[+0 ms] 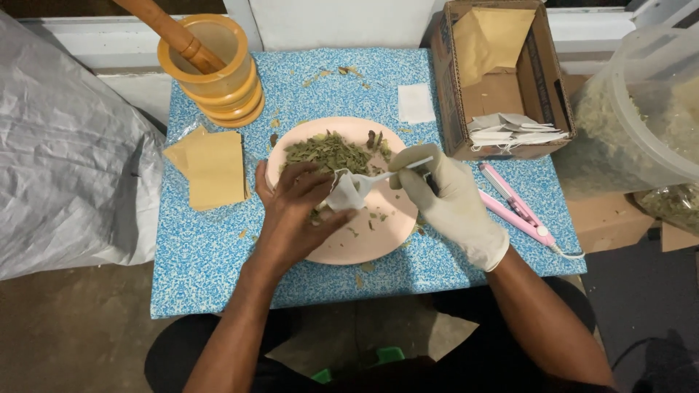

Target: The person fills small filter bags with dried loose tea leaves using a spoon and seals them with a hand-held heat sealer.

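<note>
A small blue table point(218, 269) stands before you. Your bare left hand point(295, 215) curls around a white sachet point(344, 193), pinching it over the pink plate point(349, 244) of dried leaves point(328, 151) at the table's middle. Your gloved right hand point(448, 196) grips a white spoon point(397, 171) whose tip meets the sachet between both hands.

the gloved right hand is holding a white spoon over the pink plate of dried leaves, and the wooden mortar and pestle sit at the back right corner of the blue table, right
Not quite. In the head view the mortar and pestle sit at the back left corner of the blue table, not the back right; a cardboard box is at the right. The rest holds: the gloved right hand holds a white spoon over the pink plate of dried leaves.
</note>
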